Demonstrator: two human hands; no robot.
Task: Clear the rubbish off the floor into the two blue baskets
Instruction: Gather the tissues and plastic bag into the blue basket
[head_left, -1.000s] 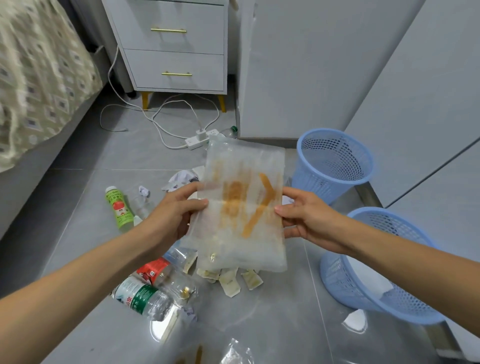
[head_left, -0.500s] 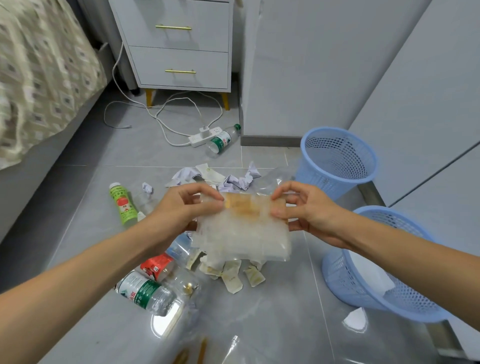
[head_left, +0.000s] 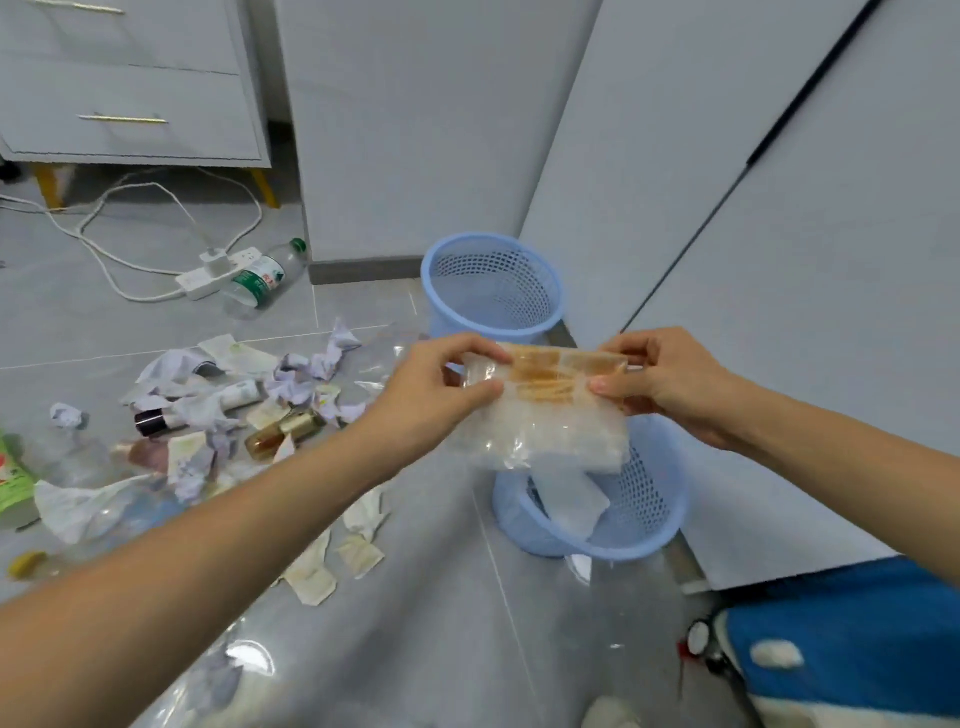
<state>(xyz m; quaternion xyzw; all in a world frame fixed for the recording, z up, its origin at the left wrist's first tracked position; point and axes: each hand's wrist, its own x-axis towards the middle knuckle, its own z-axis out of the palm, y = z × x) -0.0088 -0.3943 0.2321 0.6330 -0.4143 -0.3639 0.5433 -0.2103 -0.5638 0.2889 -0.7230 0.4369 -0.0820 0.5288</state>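
Plastic bag (head_left: 540, 415) folded over the near blue basket (head_left: 644, 499), left hand (head_left: 436, 395) and right hand (head_left: 660, 379) outstretched — fingers pinching its top corners, far blue basket (head_left: 493, 280) beyond.

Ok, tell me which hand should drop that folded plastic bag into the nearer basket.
Probably the right hand: it pinches the plastic bag directly over the nearer basket, while the left hand grips the edge farther away.

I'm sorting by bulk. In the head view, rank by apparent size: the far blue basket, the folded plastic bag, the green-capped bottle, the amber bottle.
1. Far basket and bag: they look alike; the bag is nearer the camera, so unranked.
2. Green-capped bottle.
3. Amber bottle.
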